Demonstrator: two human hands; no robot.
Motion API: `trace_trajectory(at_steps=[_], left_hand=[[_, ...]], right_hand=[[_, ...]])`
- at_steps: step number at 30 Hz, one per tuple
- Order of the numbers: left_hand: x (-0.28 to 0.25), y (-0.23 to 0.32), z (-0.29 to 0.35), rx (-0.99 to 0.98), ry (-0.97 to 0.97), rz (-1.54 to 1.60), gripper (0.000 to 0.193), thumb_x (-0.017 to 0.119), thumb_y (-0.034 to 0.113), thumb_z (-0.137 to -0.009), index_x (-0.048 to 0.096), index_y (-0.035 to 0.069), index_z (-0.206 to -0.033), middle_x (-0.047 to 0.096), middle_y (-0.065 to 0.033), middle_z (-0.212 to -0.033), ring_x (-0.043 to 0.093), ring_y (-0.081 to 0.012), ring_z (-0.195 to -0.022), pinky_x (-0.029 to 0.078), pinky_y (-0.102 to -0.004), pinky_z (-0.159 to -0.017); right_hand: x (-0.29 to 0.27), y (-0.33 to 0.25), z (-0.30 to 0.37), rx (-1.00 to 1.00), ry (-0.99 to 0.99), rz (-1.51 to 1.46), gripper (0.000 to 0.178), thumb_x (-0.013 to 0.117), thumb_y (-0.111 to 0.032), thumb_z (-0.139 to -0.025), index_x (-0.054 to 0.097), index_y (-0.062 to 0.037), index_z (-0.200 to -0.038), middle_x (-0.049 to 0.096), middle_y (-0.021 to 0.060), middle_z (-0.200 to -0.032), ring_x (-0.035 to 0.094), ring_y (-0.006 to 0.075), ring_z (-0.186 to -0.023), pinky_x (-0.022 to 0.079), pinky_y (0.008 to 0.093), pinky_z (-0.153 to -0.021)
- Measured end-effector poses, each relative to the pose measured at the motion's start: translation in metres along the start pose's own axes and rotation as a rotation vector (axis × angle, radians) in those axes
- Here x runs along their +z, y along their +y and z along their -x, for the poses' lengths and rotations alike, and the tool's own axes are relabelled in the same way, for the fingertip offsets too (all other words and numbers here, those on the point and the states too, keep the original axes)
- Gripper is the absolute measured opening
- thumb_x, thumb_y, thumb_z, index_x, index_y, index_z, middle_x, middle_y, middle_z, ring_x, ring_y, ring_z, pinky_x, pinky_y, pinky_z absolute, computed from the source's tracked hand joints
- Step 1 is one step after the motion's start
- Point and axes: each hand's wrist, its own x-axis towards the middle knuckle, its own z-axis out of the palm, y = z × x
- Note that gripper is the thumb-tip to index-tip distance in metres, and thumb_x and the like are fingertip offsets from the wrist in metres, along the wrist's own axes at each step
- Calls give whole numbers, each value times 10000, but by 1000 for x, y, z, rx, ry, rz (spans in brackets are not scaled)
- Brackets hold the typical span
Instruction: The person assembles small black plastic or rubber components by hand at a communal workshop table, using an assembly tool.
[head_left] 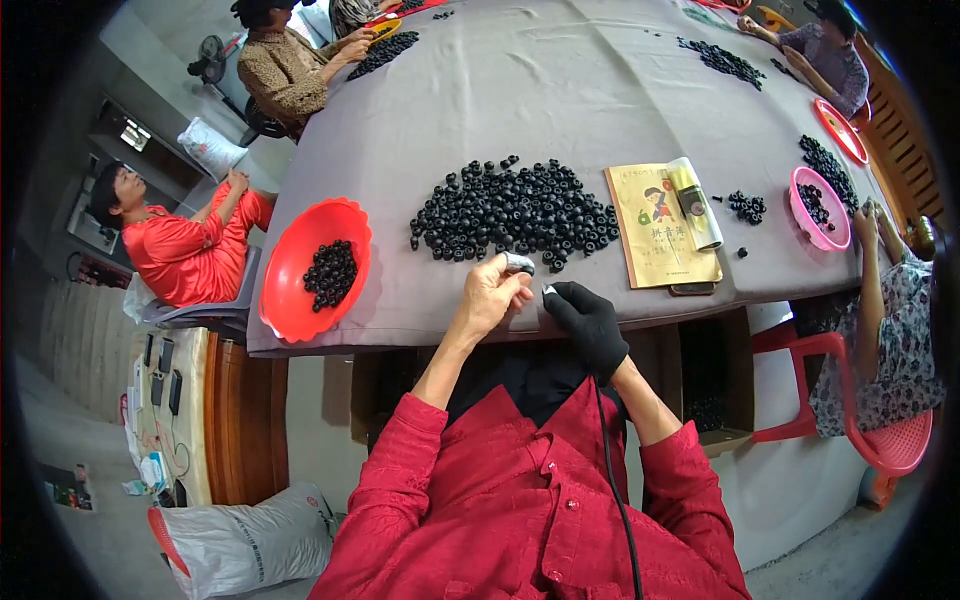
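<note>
My left hand [492, 300] is bare, with a pale wrap around one finger. Its fingers are bent in a pinch at the near edge of a heap of small black ring-shaped parts [515, 212]. A dark bit shows by the wrapped fingertip, too small to make out. My right hand [590, 328] wears a black glove and is closed on a small pale-tipped thing [548, 290], mostly hidden by the fingers. From that wrist a black cord [612, 460] runs down over my red shirt. The two hands are close together but apart, over the table's near edge.
A red scalloped bowl [285, 275] with black parts stands left on the grey-covered table [560, 100]. Right of the heap are a yellow booklet [650, 235], a clear-and-yellow roll-shaped item [695, 205] and a pink bowl [830, 238]. Several people sit around the table.
</note>
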Motion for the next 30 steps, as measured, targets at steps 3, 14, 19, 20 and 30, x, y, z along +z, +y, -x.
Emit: trace_trajectory(at_steps=[3, 14, 19, 20, 30], left_hand=[[13, 3, 8, -36, -80, 107, 95, 525, 35, -846, 574, -10, -914, 615, -59, -738, 577, -86, -587, 480, -212, -500], [21, 5, 9, -46, -82, 237, 130, 558, 14, -828, 596, -1, -951, 612, -41, -745, 557, -67, -578, 460, -196, -486], [17, -4, 4, -52, -61, 393, 116, 570, 19, -821, 600, 11, -933, 589, -23, -714, 510, -53, -553, 407, -177, -468], [16, -6, 4, -55, -62, 391, 116, 570, 19, -821, 600, 11, -933, 589, -23, -714, 510, -53, -553, 407, -177, -468], [19, -4, 6, -115, -100, 557, 153, 560, 82, -847, 577, 10, -981, 528, -3, -640, 467, -69, -525, 401, -192, -469]], right_hand=[[-2, 3, -4, 80, 50, -117, 257, 551, -233, -858, 604, -9, -971, 571, -13, -747, 485, 51, -670, 409, 212, -592], [-1, 2, -4, 61, 71, -156, 238, 560, -221, -857, 604, -21, -978, 566, -17, -747, 473, 48, -644, 393, 203, -565], [-2, 4, -5, 73, 64, -167, 238, 556, -213, -861, 597, -21, -995, 569, -16, -761, 475, 49, -644, 396, 206, -567], [-2, 5, -5, 72, 54, -189, 242, 557, -213, -861, 595, -20, -1004, 573, -17, -771, 475, 45, -651, 395, 204, -569], [1, 3, -1, -30, -11, -100, 286, 574, -202, -854, 578, -31, -1083, 613, 13, -884, 515, 63, -792, 437, 226, -695]])
